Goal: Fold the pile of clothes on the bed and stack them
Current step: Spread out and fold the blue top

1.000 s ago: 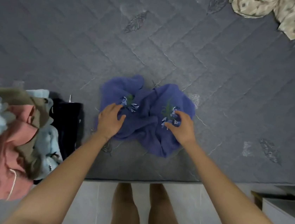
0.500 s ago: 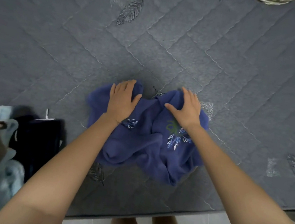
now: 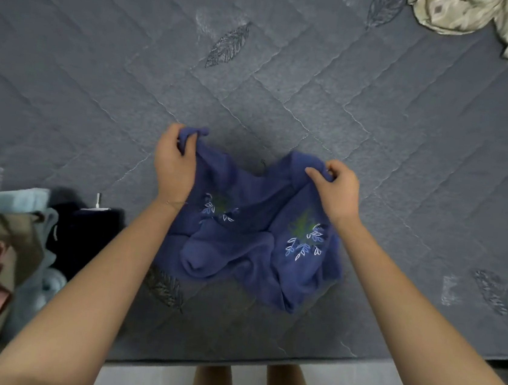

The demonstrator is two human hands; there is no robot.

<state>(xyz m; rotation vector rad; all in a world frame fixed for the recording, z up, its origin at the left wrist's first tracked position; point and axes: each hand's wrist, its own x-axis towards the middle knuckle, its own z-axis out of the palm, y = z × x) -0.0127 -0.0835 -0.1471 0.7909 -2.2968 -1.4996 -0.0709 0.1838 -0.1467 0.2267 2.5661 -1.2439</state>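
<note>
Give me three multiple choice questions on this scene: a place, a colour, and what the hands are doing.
1. Where on the bed is the beige patterned cloth? A near edge; B far right corner; C centre.
2. The garment being handled is: A blue; B pink; C black.
3. The left hand and right hand: A lie flat; B each pinch the garment; C hold nothing.
Answers: B, it lies top right; A, blue with leaf embroidery; B, both hands' fingers curl round bunched cloth.

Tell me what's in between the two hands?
In the head view, the blue cloth sags between the left hand and right hand, each pinching its top edge; grey mattress shows above the dip.
</note>
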